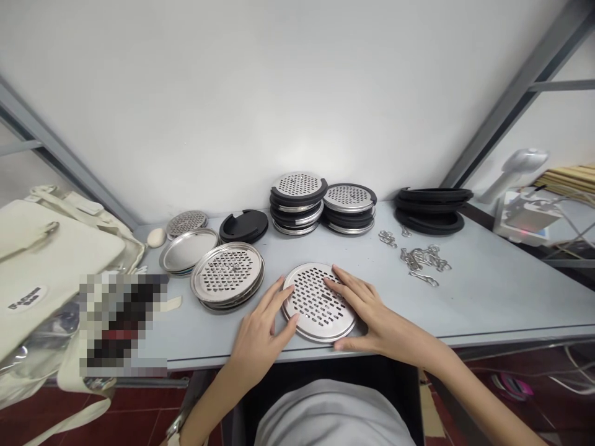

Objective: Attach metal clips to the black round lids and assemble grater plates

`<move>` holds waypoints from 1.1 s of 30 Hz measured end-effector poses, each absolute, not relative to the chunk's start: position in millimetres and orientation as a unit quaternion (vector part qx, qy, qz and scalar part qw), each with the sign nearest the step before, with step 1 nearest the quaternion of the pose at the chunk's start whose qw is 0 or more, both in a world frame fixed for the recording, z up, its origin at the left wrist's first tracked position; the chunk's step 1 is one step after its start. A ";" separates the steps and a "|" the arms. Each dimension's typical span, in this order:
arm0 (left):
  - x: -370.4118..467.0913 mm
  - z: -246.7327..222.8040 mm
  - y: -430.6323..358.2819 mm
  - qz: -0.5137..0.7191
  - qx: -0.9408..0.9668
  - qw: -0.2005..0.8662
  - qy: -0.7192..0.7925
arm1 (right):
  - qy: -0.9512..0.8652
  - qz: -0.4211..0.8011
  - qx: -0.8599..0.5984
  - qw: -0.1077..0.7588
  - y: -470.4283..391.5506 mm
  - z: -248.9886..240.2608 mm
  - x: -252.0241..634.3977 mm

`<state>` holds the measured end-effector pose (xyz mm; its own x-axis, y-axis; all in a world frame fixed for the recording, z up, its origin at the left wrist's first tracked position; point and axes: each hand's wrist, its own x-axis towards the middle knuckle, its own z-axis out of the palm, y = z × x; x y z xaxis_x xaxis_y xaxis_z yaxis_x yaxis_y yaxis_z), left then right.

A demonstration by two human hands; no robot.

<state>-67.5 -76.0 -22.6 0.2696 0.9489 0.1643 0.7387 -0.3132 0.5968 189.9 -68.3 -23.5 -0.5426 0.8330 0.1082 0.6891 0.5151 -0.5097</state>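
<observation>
A round metal disc with slotted holes [318, 302] lies flat near the front edge of the desk. My left hand [264, 325] rests at its left side, fingers spread and fingertips on the rim. On the right side, my right hand [367, 313] touches the disc with its fingers apart, two fingertips reaching over the perforated face and the thumb at the near rim. Neither hand is closed around it. Just left of my left hand sits a stack of similar perforated discs [227, 272], with a plain shallow metal lid [188, 249] behind it.
Stacks of perforated discs with black rings [297, 201] [349, 207] stand by the wall. A black round piece [244, 226] lies left of them; black rings [430, 210] are piled right. Metal clips [423, 257] are scattered at right. A cream bag [60, 248] hangs over the left side.
</observation>
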 end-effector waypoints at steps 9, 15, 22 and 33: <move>-69.6 -22.5 -71.8 0.252 0.774 0.234 0.532 | -0.871 0.181 -0.426 0.165 -68.9 -24.1 188.9; -68.6 -24.6 -72.8 0.269 0.771 0.204 0.540 | -0.862 0.147 -0.451 0.179 -68.8 -23.5 179.9; -68.9 -25.8 -73.0 0.282 0.771 0.212 0.530 | -0.825 0.117 -0.486 0.263 -67.3 -30.0 175.7; -70.5 -27.1 -71.2 0.292 0.785 0.200 0.509 | -0.824 0.093 -0.480 0.286 -62.0 -33.5 177.2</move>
